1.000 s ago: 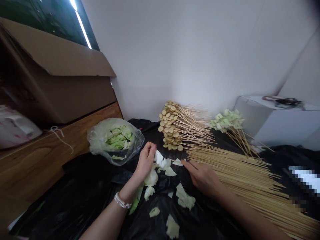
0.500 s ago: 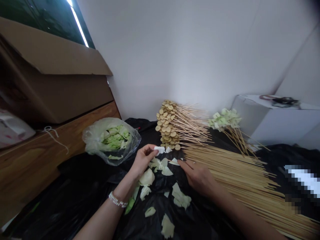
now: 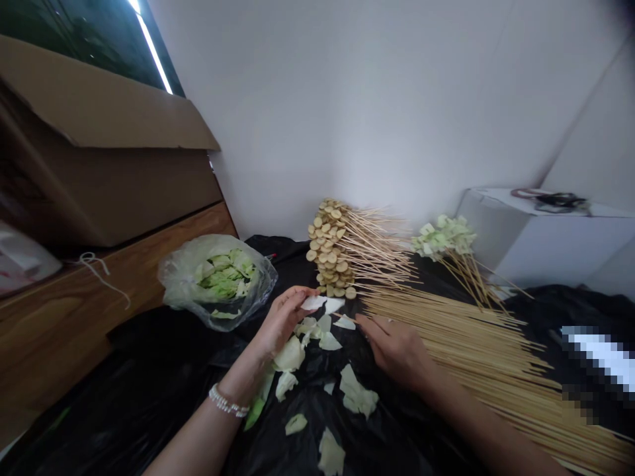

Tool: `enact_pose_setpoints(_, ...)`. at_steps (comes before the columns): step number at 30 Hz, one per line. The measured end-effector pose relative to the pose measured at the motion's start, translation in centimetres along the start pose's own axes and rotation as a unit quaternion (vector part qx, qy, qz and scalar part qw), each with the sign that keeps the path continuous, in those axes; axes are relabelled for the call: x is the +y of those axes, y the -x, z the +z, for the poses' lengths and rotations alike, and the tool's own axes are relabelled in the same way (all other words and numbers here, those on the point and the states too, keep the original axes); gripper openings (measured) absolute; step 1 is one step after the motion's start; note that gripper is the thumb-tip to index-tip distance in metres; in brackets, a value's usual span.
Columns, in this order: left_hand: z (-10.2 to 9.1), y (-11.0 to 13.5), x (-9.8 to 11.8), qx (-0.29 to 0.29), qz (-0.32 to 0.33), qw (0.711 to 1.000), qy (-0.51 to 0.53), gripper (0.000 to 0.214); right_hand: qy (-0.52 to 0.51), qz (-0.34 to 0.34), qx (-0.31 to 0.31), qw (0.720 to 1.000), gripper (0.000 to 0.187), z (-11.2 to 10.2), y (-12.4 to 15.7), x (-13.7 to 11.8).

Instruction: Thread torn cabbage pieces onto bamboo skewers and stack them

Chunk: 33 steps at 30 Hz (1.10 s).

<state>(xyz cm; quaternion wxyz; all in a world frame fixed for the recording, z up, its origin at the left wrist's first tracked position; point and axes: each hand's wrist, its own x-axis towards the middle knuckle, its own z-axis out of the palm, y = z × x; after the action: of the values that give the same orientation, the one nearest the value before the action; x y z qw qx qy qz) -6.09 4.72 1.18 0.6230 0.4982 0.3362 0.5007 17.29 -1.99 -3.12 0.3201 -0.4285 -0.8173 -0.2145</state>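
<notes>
My left hand (image 3: 286, 316) pinches a pale cabbage piece (image 3: 313, 303) between thumb and fingers. Another whitish piece (image 3: 334, 305) lies just to its right. My right hand (image 3: 397, 344) is closed on a thin wooden skewer (image 3: 350, 318), whose tip points left toward the left hand. A cabbage piece (image 3: 344, 322) sits by that tip; whether it is threaded on, I cannot tell. Below the hands, loose cabbage pieces (image 3: 358, 391) are scattered over black plastic sheeting (image 3: 307, 370).
Behind the hands lies a stack of skewers tipped with round slices (image 3: 328, 241). Cabbage skewers (image 3: 444, 237) stand farther right, above many bare skewers (image 3: 461, 344). At left are a clear bag of cabbage (image 3: 225, 274) and a cardboard box (image 3: 109, 178); a white box (image 3: 546, 231) stands at right.
The cabbage piece in my left hand has turned, showing a broader face, and the left fingers have extended over it. My right hand has barely moved, still holding the skewer.
</notes>
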Motion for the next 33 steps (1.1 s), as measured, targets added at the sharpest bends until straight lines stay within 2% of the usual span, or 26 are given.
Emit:
enact_pose_setpoints(3,-0.3,-0.1,-0.3,0.013,0.038,0.998,-0.052,0.029,0.000,-0.002,0.008,1.000,0.030,-0.1,0.0,-0.1)
enact_pose_setpoints(6,-0.5,-0.2,-0.8,0.035,0.074,0.994,-0.074,0.050,0.001,0.012,0.023,1.000,0.030,-0.2,-0.1,-0.2)
enact_pose_setpoints(8,-0.5,-0.3,-0.9,0.056,0.065,0.994,-0.061,0.056,-0.002,0.033,0.038,0.999,0.029,-0.3,-0.3,-0.3)
enact_pose_setpoints(10,-0.4,-0.3,-0.9,0.065,0.041,0.996,-0.051,0.047,-0.006,0.045,0.048,0.998,0.028,-0.4,-0.4,-0.4)
enact_pose_setpoints(14,-0.3,-0.1,-0.8,0.049,0.025,0.997,-0.058,0.035,0.003,0.023,0.044,0.999,0.029,-0.4,-0.5,-0.7)
enact_pose_setpoints(17,-0.1,0.1,-0.8,0.035,0.010,0.998,-0.051,0.037,0.025,0.007,0.036,0.999,0.032,-0.2,-0.3,-1.0)
enact_pose_setpoints(23,0.6,0.6,-0.6,0.046,-0.002,0.995,-0.084,0.053,0.058,-0.001,0.007,0.998,0.035,0.0,0.0,-1.2)
enact_pose_setpoints(30,0.9,0.8,-0.6,0.024,-0.006,0.997,-0.070,0.046,0.072,0.023,-0.023,0.997,0.036,0.2,0.1,-1.3)
enact_pose_setpoints(33,0.8,0.8,-0.6,-0.007,-0.005,0.998,-0.064,0.049,0.065,0.034,-0.027,0.997,0.034,0.2,0.1,-1.2)
